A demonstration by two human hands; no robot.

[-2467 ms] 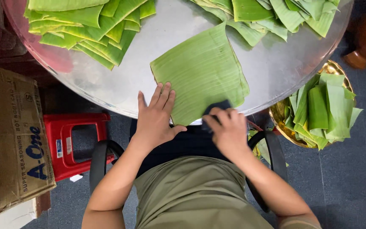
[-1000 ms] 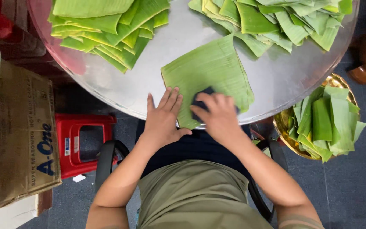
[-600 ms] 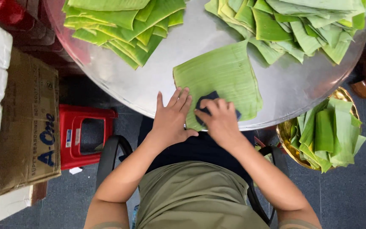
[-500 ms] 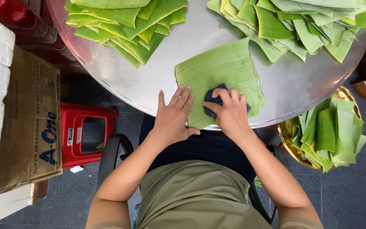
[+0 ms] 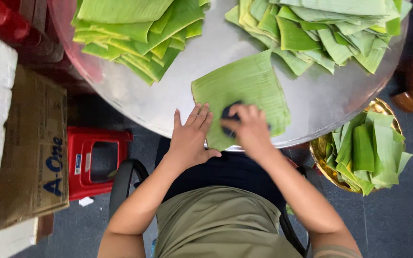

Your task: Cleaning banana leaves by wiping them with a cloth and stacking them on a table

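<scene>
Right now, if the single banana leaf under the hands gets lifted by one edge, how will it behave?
The banana leaf is thin and flat, so it probably droops, floppy. Its fine parallel ribs suggest it may split along them. On the smooth metal table it likely slides; the left hand pins it.

green ribbed leaf [image 5: 244,88], dark cloth [image 5: 229,117], silver table [image 5: 206,57], red stool [image 5: 96,160]

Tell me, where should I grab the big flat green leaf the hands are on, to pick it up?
Probably the far right corner of the single flat green banana leaf. It lies flat on the round shiny metal table, the left hand presses its near edge and the right hand rubs a dark cloth there. That far corner looks bare, so pinch it from the far right.
</scene>
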